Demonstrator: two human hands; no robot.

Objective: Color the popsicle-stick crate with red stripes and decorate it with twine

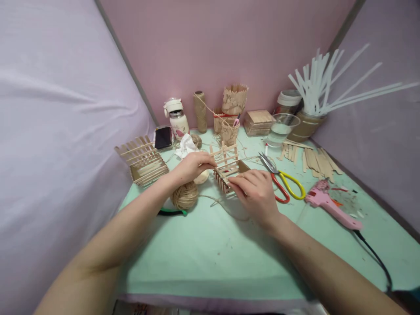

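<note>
A small popsicle-stick crate with an upright slatted back (225, 162) sits mid-table between my hands. My left hand (195, 166) is closed in a pinch at the crate's left front corner. At the front right edge, the fingers of my right hand (254, 188) pinch the same crate, and part of its near side is hidden behind them. Below my left wrist lies a ball of twine (185, 195), with a loose strand trailing to the right. Scissors (278, 177) with red and yellow handles lie half open just right of my right hand.
A pink hot glue gun (333, 205) with a black cord lies at the right. Another stick crate (147, 164) stands left. Behind are a white bottle (179, 120), a clear cup (282, 129) and a pot of white glue sticks (308, 124). Loose popsicle sticks (316, 162) lie at the right.
</note>
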